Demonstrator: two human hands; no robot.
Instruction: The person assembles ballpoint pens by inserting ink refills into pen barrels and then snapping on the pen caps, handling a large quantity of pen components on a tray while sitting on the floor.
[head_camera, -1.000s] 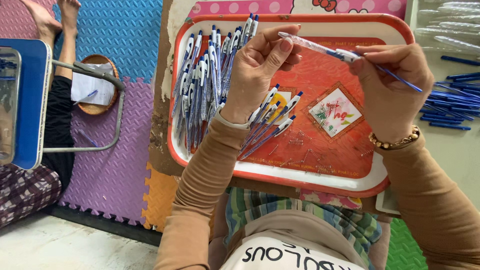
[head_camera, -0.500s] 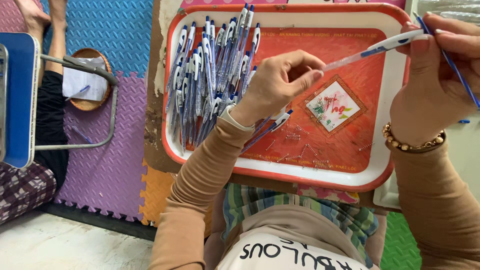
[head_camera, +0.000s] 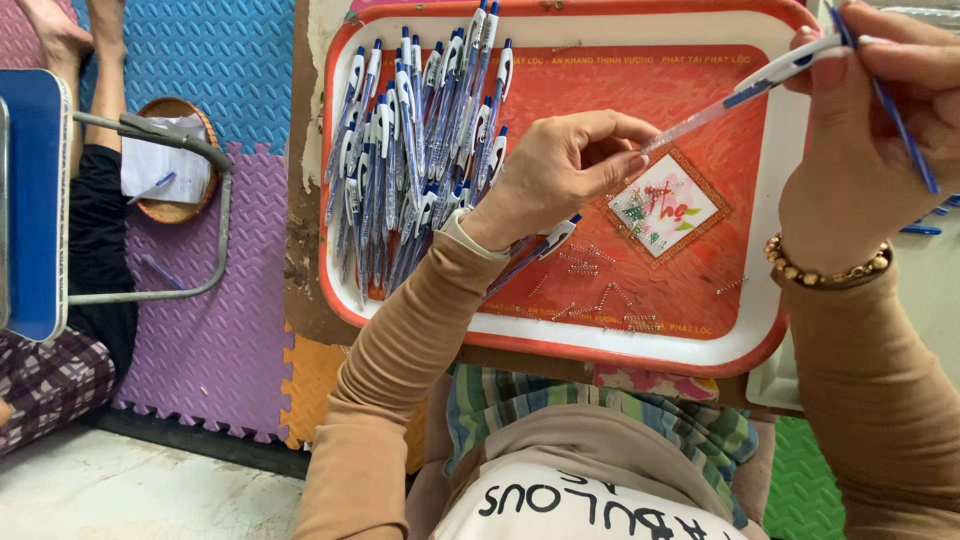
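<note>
The left hand (head_camera: 560, 175) pinches the tip of a pen (head_camera: 735, 95); the right hand (head_camera: 870, 130) grips its far end plus a blue refill (head_camera: 900, 125), above the tray (head_camera: 790, 250). Loose springs (head_camera: 585, 262) beneath could scatter if knocked.

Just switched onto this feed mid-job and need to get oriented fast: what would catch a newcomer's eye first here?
First, the big red tray across the lap, with a dense pile of blue-and-white pens heaped along its left side. Above its middle, the left hand pinches the tip of a clear pen barrel that the right hand holds at upper right, together with a thin blue refill. Small metal springs lie scattered on the tray floor.
</note>
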